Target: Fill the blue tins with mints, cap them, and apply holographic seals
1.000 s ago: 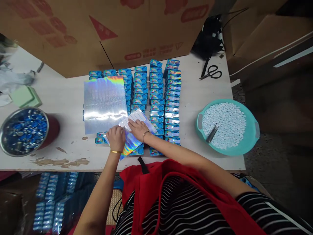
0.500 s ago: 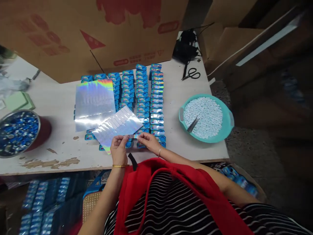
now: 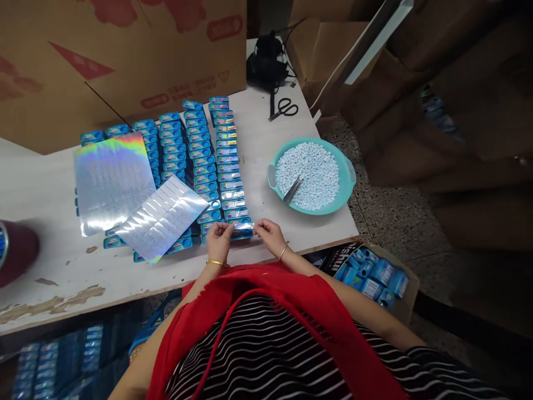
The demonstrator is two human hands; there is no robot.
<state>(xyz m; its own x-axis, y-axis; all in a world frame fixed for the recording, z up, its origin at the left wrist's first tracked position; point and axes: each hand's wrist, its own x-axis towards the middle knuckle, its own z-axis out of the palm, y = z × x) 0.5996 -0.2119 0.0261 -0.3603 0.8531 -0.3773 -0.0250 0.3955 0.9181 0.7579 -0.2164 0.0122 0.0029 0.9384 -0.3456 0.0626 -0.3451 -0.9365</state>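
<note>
My left hand point(image 3: 219, 240) and my right hand point(image 3: 270, 235) pinch the two ends of a narrow holographic sticker strip point(image 3: 242, 226), stretched between them over the nearest blue tin point(image 3: 239, 233) in the right-hand row. Several rows of small blue tins point(image 3: 195, 153) cover the middle of the table. A partly used holographic sticker sheet point(image 3: 160, 216) lies across the tins just left of my left hand. A larger full holographic sheet point(image 3: 112, 180) lies further left.
A teal basin point(image 3: 347, 166) of small white tablets with metal tweezers point(image 3: 292, 190) stands at the right. Scissors point(image 3: 283, 109) and a black bundle point(image 3: 266, 61) lie at the back. A big cardboard box point(image 3: 125, 50) stands behind. A carton of blue tins point(image 3: 370, 272) sits on the floor at right.
Both hands left the small sticker sheet holding a peeled strip, then moved right with it to the front tin of the right row. The view swung right.
</note>
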